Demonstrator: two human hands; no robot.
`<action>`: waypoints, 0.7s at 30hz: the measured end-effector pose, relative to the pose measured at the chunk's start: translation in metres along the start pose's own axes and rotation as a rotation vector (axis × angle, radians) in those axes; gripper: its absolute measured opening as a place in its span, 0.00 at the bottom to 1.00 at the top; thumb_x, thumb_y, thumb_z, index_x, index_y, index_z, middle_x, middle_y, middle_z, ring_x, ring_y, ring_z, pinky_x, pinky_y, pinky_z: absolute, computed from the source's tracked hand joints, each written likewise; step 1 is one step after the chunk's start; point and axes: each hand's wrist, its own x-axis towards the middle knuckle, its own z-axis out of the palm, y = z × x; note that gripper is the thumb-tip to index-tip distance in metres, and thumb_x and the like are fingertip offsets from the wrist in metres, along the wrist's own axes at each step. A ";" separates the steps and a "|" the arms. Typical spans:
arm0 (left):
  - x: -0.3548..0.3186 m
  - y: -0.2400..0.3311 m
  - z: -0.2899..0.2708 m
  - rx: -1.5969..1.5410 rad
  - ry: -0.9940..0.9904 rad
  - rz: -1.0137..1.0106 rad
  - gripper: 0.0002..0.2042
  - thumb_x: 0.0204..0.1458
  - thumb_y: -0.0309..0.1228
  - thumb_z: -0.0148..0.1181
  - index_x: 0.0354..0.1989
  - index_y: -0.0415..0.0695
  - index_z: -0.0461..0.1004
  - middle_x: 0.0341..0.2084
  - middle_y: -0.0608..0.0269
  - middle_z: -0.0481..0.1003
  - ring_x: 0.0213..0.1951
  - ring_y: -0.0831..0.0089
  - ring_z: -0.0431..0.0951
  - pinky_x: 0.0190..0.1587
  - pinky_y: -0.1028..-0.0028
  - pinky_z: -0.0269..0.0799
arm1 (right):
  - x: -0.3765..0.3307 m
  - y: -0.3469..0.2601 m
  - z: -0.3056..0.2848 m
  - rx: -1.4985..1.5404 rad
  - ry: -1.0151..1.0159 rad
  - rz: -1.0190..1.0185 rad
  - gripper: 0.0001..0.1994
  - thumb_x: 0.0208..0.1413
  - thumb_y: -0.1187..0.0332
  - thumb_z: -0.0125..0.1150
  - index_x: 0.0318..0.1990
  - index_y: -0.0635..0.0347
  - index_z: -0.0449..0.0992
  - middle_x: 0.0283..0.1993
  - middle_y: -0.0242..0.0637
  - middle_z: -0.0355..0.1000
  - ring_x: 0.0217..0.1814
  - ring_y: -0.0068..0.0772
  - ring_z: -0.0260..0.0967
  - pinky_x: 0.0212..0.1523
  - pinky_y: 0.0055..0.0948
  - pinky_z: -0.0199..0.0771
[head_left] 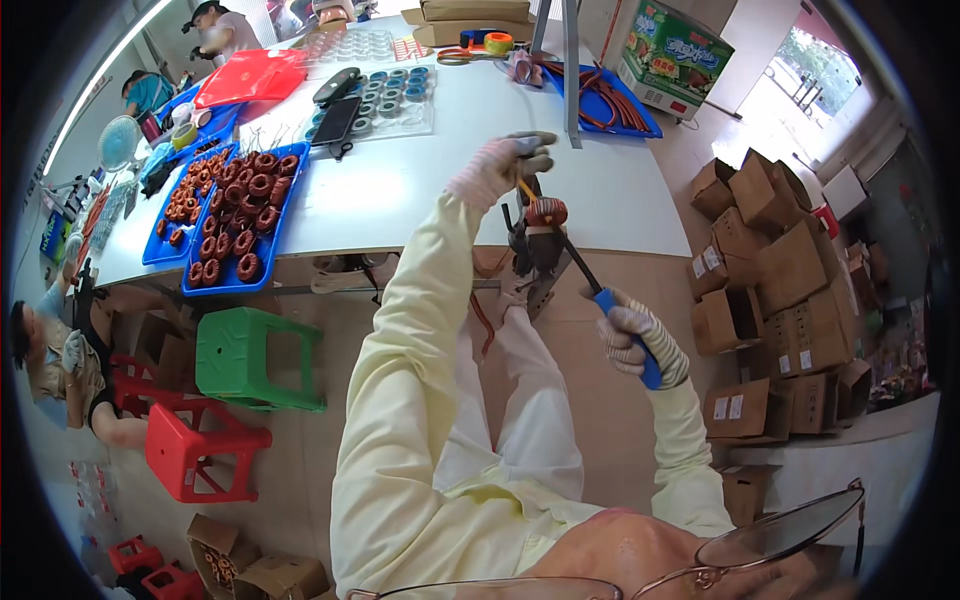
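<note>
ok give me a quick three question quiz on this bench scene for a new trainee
1. True or false: the right hand holds a tool with a blue handle.
2. Which is the left hand closest to? A) the green stool B) the copper-wound ring coil on the clamp C) the red stool
3. What fills the blue trays at the left end of the white table?

Key:
1. True; the gloved hand grips it and the dark shaft points up toward the coil.
2. B.
3. Many wound ring coils, copper-brown, lying flat in rows.
</note>
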 end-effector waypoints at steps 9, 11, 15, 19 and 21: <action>-0.080 -0.002 0.022 0.620 0.050 0.239 0.15 0.51 0.32 0.56 0.43 0.35 0.72 0.33 0.59 0.76 0.36 0.77 0.74 0.40 0.79 0.71 | -0.055 0.134 -0.007 1.056 -0.226 -0.061 0.21 0.57 0.70 0.50 0.58 0.60 0.57 0.13 0.19 0.43 0.06 0.07 0.40 0.03 0.10 0.44; -0.131 -0.026 0.023 0.711 0.706 0.360 0.13 0.52 0.29 0.54 0.43 0.35 0.72 0.33 0.57 0.76 0.35 0.69 0.76 0.43 0.76 0.70 | -0.089 0.151 0.001 1.082 -0.367 -0.085 0.19 0.58 0.70 0.48 0.57 0.59 0.59 0.12 0.21 0.45 0.06 0.08 0.44 0.03 0.11 0.49; -0.159 -0.134 0.033 1.354 0.615 1.019 0.20 0.49 0.23 0.52 0.53 0.41 0.64 0.50 0.51 0.65 0.46 0.66 0.70 0.44 0.73 0.70 | -0.180 0.191 0.016 0.999 -0.351 -0.078 0.20 0.55 0.72 0.49 0.57 0.55 0.59 0.11 0.22 0.46 0.05 0.10 0.46 0.03 0.12 0.51; -0.142 -0.157 0.042 1.607 0.377 1.142 0.22 0.47 0.18 0.48 0.54 0.45 0.64 0.49 0.53 0.66 0.49 0.59 0.69 0.48 0.68 0.69 | -0.180 0.173 0.068 0.342 0.052 -0.099 0.32 0.49 0.76 0.54 0.63 0.49 0.50 0.15 0.24 0.53 0.07 0.11 0.44 0.07 0.17 0.52; -0.146 -0.129 0.076 1.571 0.181 1.103 0.23 0.48 0.18 0.47 0.55 0.46 0.64 0.48 0.55 0.68 0.48 0.59 0.69 0.47 0.69 0.68 | -0.173 0.165 0.068 -0.152 0.320 -0.195 0.32 0.49 0.75 0.54 0.62 0.49 0.51 0.16 0.26 0.57 0.09 0.13 0.49 0.10 0.18 0.56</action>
